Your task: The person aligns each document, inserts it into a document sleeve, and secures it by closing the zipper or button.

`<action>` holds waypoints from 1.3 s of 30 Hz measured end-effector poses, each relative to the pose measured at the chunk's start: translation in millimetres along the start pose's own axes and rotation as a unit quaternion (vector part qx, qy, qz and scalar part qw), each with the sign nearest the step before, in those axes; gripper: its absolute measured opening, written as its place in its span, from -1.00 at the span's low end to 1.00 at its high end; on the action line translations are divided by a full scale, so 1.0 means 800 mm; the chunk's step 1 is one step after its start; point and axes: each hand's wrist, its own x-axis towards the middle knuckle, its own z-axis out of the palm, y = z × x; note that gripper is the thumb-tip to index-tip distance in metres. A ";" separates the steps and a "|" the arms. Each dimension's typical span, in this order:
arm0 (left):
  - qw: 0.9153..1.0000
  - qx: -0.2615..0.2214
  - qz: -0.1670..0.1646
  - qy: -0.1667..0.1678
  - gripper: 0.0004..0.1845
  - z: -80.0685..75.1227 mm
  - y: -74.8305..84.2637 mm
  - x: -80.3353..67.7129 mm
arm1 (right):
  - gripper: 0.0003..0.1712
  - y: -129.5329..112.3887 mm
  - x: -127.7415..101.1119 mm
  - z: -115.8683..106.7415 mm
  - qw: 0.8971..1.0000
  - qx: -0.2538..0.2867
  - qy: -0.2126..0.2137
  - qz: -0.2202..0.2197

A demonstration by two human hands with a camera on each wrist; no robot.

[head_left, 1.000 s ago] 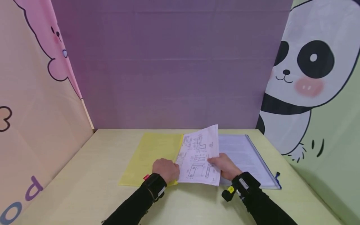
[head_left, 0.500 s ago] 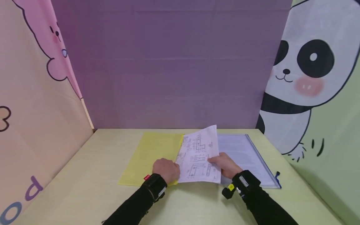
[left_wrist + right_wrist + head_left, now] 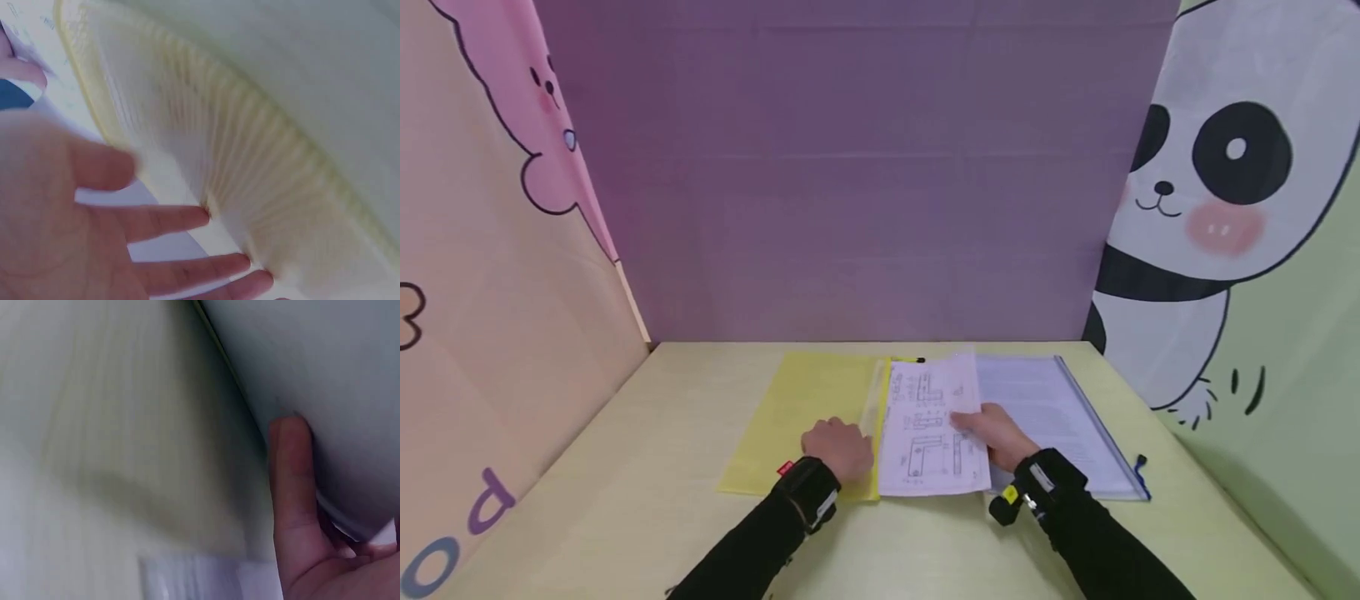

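My right hand [image 3: 998, 433] pinches a white sheet printed with technical drawings [image 3: 928, 454] by its right side, thumb on top. In the right wrist view, a straight finger [image 3: 292, 475] lies against the sheet's pale face. A yellow zip folder [image 3: 775, 433] with a red tag lies left of the sheet, its right edge running along the paper's left side. My left hand [image 3: 838, 450] is over the folder's right part; in the left wrist view its fingers [image 3: 181, 275] are extended, tips at the folder's ribbed, see-through surface, and the thumb stands apart.
A clear zip folder [image 3: 1045, 433] holding printed pages lies at the right, partly under the sheet, with a dark blue zip pull at its corner. A yellow zip pull with a black end [image 3: 917, 360] shows behind the sheet. A purple backdrop [image 3: 865, 183] closes off the pale wooden table [image 3: 917, 550].
The sheet has come down flatter, its top edge lower. My left hand has shifted slightly left, and the yellow folder's right edge and zip pull now show.
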 end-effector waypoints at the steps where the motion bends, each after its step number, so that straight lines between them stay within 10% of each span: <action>1: 1.000 -0.002 0.004 -0.003 -0.54 -0.001 -0.002 0.002 | -0.59 0.000 0.001 -0.003 1.000 -0.001 0.002 0.002; 12: 0.998 -0.026 0.035 -0.043 -0.25 0.004 -0.031 0.012 | -0.61 -0.002 -0.014 -0.034 0.998 -0.038 -0.009 0.045; 39: 0.995 -0.050 0.059 -0.069 -0.25 -0.003 -0.038 0.012 | -0.61 0.002 -0.011 -0.024 0.987 -0.152 0.038 0.035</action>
